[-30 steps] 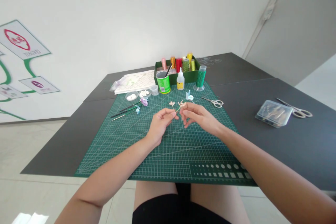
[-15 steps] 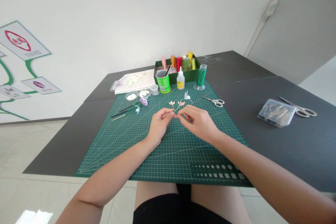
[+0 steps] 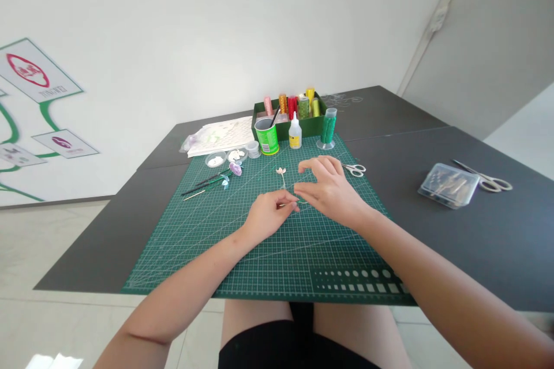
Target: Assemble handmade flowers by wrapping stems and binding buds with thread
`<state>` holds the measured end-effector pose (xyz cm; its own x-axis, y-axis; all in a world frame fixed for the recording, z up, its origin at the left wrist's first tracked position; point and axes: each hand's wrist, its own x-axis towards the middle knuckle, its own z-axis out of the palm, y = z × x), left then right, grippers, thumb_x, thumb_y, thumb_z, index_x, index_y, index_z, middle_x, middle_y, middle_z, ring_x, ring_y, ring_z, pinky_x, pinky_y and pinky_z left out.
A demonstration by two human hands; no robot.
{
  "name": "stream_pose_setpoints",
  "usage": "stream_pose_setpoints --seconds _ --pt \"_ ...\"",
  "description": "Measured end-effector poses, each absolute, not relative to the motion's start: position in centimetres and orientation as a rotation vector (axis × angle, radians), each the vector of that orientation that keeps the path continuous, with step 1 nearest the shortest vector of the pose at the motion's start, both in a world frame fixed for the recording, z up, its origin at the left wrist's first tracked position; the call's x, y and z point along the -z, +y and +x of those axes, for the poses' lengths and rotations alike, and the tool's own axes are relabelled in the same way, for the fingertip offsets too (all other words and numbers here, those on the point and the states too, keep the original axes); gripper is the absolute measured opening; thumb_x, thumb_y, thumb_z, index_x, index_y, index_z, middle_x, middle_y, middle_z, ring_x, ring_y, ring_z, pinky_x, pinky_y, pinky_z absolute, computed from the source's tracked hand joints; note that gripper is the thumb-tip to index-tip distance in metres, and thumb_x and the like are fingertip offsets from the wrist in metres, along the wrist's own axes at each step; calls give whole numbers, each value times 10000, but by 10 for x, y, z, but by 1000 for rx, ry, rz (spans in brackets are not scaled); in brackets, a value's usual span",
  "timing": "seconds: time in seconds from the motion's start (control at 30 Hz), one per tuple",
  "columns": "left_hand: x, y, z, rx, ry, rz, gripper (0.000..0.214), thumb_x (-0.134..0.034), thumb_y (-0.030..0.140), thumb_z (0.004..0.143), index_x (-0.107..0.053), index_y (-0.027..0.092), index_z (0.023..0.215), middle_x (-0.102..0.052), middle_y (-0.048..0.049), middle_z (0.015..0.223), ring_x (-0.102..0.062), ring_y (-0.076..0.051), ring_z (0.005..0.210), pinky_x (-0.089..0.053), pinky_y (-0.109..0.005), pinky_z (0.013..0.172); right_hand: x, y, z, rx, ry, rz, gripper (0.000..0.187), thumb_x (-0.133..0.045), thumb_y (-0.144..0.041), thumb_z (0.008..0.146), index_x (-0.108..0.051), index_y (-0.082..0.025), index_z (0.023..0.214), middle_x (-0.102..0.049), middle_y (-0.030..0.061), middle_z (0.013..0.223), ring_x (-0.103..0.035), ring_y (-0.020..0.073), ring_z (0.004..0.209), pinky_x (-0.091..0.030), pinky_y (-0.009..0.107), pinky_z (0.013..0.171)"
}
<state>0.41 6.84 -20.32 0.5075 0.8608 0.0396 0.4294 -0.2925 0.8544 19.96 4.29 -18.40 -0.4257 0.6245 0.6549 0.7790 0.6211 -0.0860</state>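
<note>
Both my hands rest low over the middle of the green cutting mat (image 3: pixel 259 253). My left hand (image 3: pixel 268 216) is closed in a pinch on a thin wire stem that lies nearly flat on the mat. My right hand (image 3: pixel 331 190) touches the same stem with thumb and forefinger; its other fingers are spread and raised. A small pale flower on a stem (image 3: pixel 281 173) stands just beyond my fingers. The second pale flower is hidden behind my right hand.
Further back on the mat lie a purple flower (image 3: pixel 236 169) with green stems, small scissors (image 3: pixel 355 169), a green can (image 3: pixel 267 135), a glue bottle (image 3: pixel 295 132) and a green box of thread spools (image 3: pixel 298 112). A clear plastic case (image 3: pixel 448 184) and larger scissors (image 3: pixel 487 180) lie at right.
My hands have dropped from above the mat down onto it. The right hand's fingers have spread and now cover the second pale flower.
</note>
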Motion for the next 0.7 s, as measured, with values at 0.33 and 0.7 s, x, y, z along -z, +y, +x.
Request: stream_pose_setpoints --seconds 0.33,0.7 --pt "192 54 3 -502 1015 2221 103 -665 235 861 -763 240 832 -750 17 700 -599 -154 564 -366 -265 584 190 57 224 -410 -2227 -1185 114 -717 -226 858 -803 -248 786 -569 71 1120 -573 260 1079 -434 527 1007" --pt "196 58 3 -347 946 1924 203 -579 278 907 -738 192 816 -795 -15 802 -708 -172 722 -471 -258 688 174 45 218 -559 -2317 -995 116 -717 -241 880 -817 -244 821 -555 89 1165 -549 270 1143 -452 495 1013"
